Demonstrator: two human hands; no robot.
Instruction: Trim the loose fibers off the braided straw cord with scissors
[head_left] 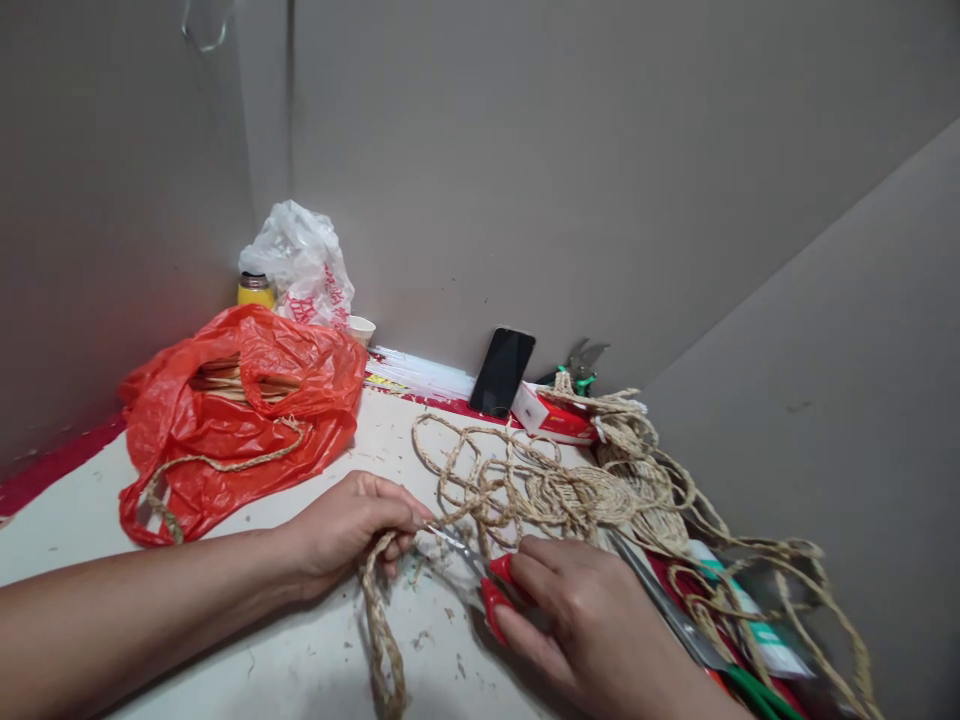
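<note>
Pinched between the fingers and thumb of my left hand (360, 525) is a braided straw rope (381, 635). One part of it hangs down toward the near edge of the view, and another runs right toward the looped pile. My right hand (574, 610) grips scissors (480, 570) by their red handles. Their blades point left, with the tips at the rope right beside my left fingertips. Whether the blades touch the rope I cannot tell. Behind the scissors lies a tangled heap of braided rope (480, 490), with coiled flat rounds (581, 495) at its right.
A red plastic bag (247, 470) holding straw-coloured strips sits left. Behind it are a white plastic bag (307, 260), a yellow jar (256, 291) and a paper cup (361, 329). A phone (502, 370) leans on the wall near pruning shears (581, 365). Green-handled shears (675, 615) lie right.
</note>
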